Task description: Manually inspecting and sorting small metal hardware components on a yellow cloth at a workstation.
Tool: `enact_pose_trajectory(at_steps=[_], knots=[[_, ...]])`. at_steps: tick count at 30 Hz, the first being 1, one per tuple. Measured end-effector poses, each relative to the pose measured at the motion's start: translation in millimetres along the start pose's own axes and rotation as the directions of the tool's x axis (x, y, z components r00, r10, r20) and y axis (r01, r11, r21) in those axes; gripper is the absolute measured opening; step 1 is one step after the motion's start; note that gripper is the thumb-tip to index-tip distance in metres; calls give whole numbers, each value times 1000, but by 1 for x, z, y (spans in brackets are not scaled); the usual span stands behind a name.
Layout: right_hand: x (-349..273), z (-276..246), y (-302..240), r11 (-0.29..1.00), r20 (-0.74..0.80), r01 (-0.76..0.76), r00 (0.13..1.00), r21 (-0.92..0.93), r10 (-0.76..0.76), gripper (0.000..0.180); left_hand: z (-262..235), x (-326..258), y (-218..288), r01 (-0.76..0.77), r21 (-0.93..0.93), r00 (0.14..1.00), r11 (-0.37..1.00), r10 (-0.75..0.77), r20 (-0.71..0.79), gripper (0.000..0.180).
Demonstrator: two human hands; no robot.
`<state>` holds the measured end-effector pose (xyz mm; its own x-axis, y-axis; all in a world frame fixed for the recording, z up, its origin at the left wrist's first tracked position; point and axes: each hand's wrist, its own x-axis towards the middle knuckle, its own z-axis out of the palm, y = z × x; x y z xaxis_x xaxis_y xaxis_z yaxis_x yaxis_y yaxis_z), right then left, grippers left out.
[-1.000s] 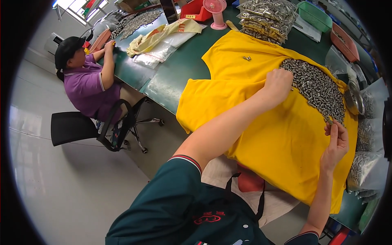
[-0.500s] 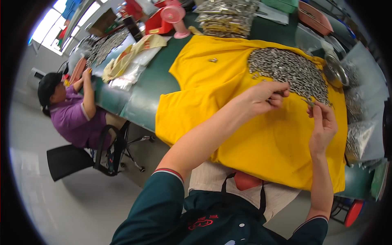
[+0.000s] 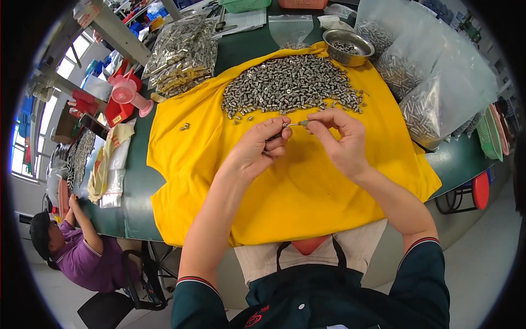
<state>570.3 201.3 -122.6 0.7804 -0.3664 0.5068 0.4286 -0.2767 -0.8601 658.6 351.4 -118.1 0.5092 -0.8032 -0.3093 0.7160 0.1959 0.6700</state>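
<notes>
My left hand [image 3: 255, 147] is closed, its thumb and forefinger pinching a small metal piece [image 3: 285, 125]. More small dark pieces seem tucked under its curled fingers. In my right hand [image 3: 348, 143], thumb and fingertips grip a small thin-shafted tool [image 3: 303, 123], whose tip meets the piece in my left hand. Both hands are over a yellow cloth [image 3: 296, 197] spread on the table. Just beyond them lies a wide pile of small silvery metal parts [image 3: 285, 82]. A couple of loose parts [image 3: 184, 126] lie apart on the cloth's left.
A metal bowl [image 3: 356, 57] with parts stands behind the pile. Clear bags of metal parts [image 3: 422, 109] fill the right side. Stacked bags [image 3: 183, 52] and a pink fan [image 3: 127, 94] are at the back left. A person in purple [image 3: 87, 255] sits at the left.
My hands have come together, and the tool's tip now meets the piece in my left hand. The view has turned right, so the cloth and pile appear further left.
</notes>
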Motion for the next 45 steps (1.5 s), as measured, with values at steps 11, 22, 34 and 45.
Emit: enact_pose_trajectory(at_steps=[11,22,34,45], knots=[[3,0,-1,990,54,64,997,-125,-58,7,1,-1,4,-29,52,1000,998,29,3,14],[0,-1,-1,997,36,11,999,-76,-9,6,2,-2,-1,-124,117,991,985,128,-30,11],[3,-5,-8,1000,-2,21,1000,-18,-21,7,0,-1,0,-85,34,996,996,83,34,9],[2,-4,-6,1000,37,-1,999,-23,2,7,2,-2,1,-117,104,992,988,122,-38,8]])
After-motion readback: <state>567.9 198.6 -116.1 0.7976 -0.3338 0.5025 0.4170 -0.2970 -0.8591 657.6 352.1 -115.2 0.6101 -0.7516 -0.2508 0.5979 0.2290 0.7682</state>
